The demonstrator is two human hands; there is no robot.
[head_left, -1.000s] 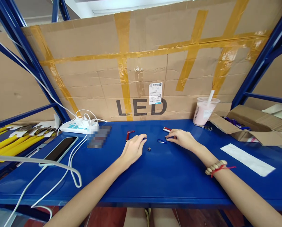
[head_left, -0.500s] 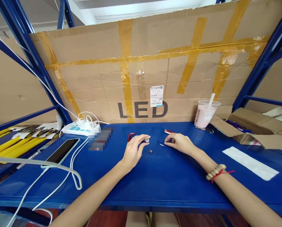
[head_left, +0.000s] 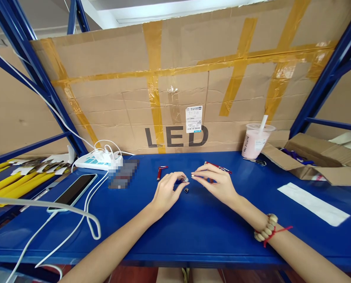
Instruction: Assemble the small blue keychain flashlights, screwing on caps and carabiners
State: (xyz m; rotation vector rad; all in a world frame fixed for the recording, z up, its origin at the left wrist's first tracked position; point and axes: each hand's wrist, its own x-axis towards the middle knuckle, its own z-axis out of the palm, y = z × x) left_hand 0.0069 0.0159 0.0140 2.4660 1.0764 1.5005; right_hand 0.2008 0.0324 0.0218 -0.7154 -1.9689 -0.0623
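My left hand [head_left: 169, 189] pinches a small dark blue cylinder with a clear, shiny end [head_left: 186, 180] between thumb and fingertips. Facing it across a small gap, my right hand [head_left: 215, 181] has its thumb and fingertips together on a tiny pale piece [head_left: 192, 175], too small to name. On the table just below the left fingertips lies a small silver metal part [head_left: 186, 190]. Beyond the left hand is a red L-shaped piece with a silver part [head_left: 160, 172]. Another red and silver piece [head_left: 225, 169] lies behind my right hand, partly covered by it.
A pink drink cup with a straw [head_left: 254, 141] and an open cardboard box [head_left: 311, 157] stand at the right, near a white strip [head_left: 313, 204]. At the left are a phone [head_left: 73, 190], white cables and a power strip [head_left: 100, 160]. Tall cardboard [head_left: 119, 114] closes the back.
My right hand has moved left and up from the blue carabiner on the table towards my left hand. The carabiner no longer shows. The left hand keeps its small cylinder.
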